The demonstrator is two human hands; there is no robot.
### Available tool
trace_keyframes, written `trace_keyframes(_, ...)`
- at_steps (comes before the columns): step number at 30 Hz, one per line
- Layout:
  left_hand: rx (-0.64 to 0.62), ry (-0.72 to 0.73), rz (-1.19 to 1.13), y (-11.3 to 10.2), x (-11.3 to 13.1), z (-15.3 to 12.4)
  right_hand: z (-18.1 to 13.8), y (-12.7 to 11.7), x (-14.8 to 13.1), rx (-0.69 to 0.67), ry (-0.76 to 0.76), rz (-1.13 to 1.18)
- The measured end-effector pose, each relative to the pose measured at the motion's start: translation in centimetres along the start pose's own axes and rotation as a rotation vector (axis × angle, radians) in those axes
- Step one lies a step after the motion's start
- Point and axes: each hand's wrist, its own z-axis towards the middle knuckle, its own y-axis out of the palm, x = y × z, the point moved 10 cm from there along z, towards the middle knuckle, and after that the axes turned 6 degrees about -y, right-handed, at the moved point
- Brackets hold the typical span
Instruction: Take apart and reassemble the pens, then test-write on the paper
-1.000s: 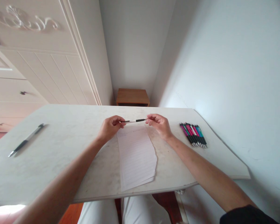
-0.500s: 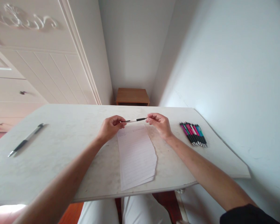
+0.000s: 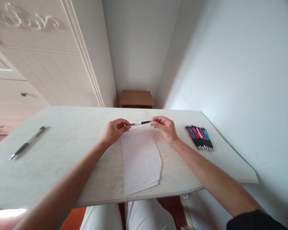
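Observation:
Both hands hold one black-and-white pen (image 3: 139, 123) level above the far end of a torn sheet of lined paper (image 3: 140, 159). My left hand (image 3: 115, 130) pinches the pen's left end and my right hand (image 3: 164, 127) pinches its right end. The paper lies on a white table (image 3: 62, 153), between my forearms.
A row of several pink, teal and black pens (image 3: 199, 137) lies on the table to the right of my right hand. A single black-and-silver pen (image 3: 27, 142) lies at the far left. White cabinet doors stand at left, a small wooden stand (image 3: 136, 99) behind the table, and a wall at right.

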Motion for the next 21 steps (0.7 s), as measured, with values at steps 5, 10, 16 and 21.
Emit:
trace_keyframes(5, -0.023, 0.001, -0.008, 0.3, -0.2, 0.1, -0.1, 0.0, -0.2, 0.015, -0.001, 0.024)
trace_keyframes(10, 0.009, 0.017, 0.021, -0.1, 0.0, 0.0, -0.2, 0.1, 0.0, -0.002, 0.019, -0.008)
trace_keyframes(16, -0.025, 0.002, -0.092, 0.3, 0.8, -0.3, -0.2, 0.2, -0.4, 0.0, -0.003, -0.01)
trace_keyframes(21, -0.038, -0.05, -0.169, 0.4, 0.6, -0.3, -0.2, -0.1, -0.5, 0.017, -0.018, -0.029)
